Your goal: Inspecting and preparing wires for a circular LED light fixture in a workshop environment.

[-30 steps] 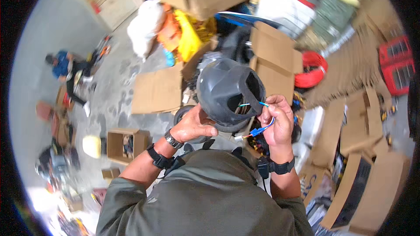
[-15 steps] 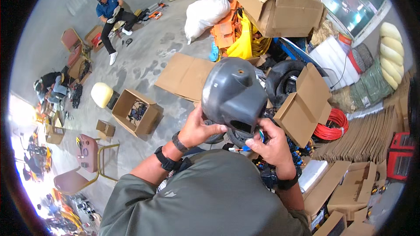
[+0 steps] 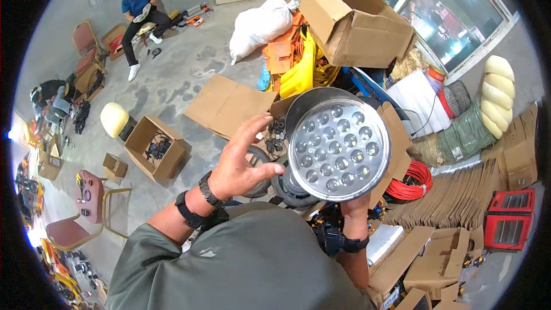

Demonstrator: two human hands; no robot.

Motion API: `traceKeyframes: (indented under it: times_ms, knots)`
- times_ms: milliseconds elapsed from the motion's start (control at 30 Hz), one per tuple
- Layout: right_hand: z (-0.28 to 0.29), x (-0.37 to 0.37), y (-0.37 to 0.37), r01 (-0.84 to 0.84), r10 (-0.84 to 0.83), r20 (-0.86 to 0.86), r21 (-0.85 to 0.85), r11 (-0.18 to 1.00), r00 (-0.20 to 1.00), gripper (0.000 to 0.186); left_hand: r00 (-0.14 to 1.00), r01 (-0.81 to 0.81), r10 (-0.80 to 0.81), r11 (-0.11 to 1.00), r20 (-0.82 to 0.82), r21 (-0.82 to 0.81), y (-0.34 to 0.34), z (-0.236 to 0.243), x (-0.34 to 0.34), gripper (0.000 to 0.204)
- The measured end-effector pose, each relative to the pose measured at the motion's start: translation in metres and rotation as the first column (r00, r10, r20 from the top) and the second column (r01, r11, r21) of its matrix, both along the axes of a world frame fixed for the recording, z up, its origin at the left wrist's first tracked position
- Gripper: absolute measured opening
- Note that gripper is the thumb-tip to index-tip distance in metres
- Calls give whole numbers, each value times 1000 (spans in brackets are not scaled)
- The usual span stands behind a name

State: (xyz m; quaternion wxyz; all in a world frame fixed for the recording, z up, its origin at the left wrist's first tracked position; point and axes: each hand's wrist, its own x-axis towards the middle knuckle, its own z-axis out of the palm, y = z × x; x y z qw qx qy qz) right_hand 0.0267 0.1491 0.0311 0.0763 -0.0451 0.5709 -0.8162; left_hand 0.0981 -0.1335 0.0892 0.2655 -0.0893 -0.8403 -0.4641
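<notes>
At the far left a red chair stands on the concrete floor, and further back a seated person in a blue top works apart from the wearer. Nearer in, an open cardboard box holding dark parts sits beside a pale yellow cushion-shaped object, with a flattened cardboard sheet lying beyond it.

The left hand is raised with fingers spread, its grip open and holding nothing; the thumb points toward the rim of the round lamp and comes just beside it, though contact cannot be told. The wrist wears a dark watch and a black band.

The lamp is held up in the middle of the view, its silver face of many small round lenses turned toward the camera, its dark housing behind. The right hand is below the lamp, its grip closed on the underside, fingers mostly hidden behind the rim.

Behind stand a large open cardboard box, a white sack and yellow gear. To the right lie a red cable coil, stacked flat cartons and a red case.
</notes>
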Motion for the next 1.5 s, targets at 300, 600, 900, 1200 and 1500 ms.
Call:
traceKeyframes:
  times_ms: [300, 600, 900, 1200, 1500]
  knots:
    - [-35, 9, 1, -125, 132, -71, 98, 987, 989, 51, 878, 108, -427, 618, 217, 779, 2, -37, -15, 68]
    - [41, 15, -41, -438, 497, -94, 354, 827, 863, 49, 825, -384, -389, 147, 410, 911, -17, -85, -28, 50]
    - [70, 7, -58, -410, 651, -282, 588, 698, 705, 42, 786, -426, -397, 206, 473, 881, -34, -138, -35, 58]
    - [53, 8, -54, -281, 574, -305, 642, 714, 760, 34, 826, -312, -318, 430, 465, 847, -32, -100, -35, 27]
    - [55, 9, -60, -109, 500, -331, 740, 664, 800, 32, 861, -149, -312, 601, 402, 785, -43, -52, -11, 38]
